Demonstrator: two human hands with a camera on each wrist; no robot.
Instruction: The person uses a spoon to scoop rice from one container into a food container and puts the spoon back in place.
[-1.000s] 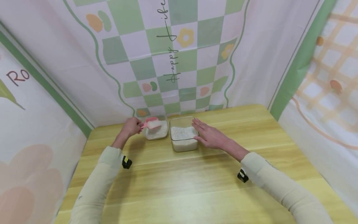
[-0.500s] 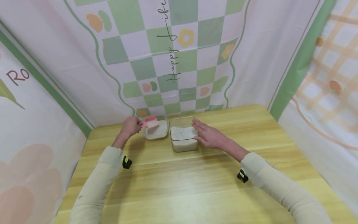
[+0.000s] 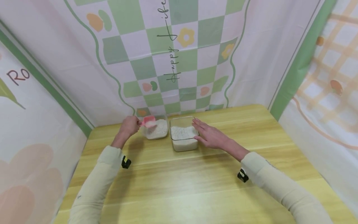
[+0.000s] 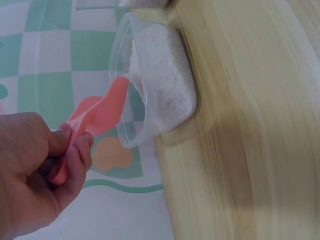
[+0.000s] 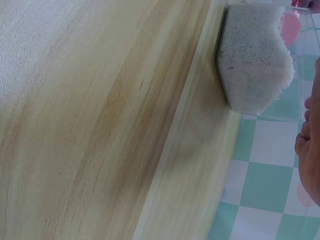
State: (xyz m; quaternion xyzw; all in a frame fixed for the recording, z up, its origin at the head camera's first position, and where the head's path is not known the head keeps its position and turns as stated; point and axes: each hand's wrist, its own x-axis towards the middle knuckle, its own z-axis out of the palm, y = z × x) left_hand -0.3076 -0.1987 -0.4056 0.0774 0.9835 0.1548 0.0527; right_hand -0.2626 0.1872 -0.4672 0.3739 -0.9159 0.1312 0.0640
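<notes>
By worktop's (image 3: 179,186) back edge, left of its middle: pink scoop (image 4: 110,110), tilted above plastic tub (image 4: 151,100) | gripping handle (image 4: 76,132) in left hand (image 3: 130,125) with curled fingers | resting right hand (image 3: 210,135), straight-fingered, at glass container's (image 3: 185,145) rim | probably light, stiff, smooth (apt to twist once loaded) | best taken firmly by that handle

Side by side on the wood-grain tabletop (image 3: 179,183) are set a small plastic tub (image 4: 150,92) and a larger clear container (image 3: 185,146), both part-filled with rice (image 3: 182,133).
</notes>
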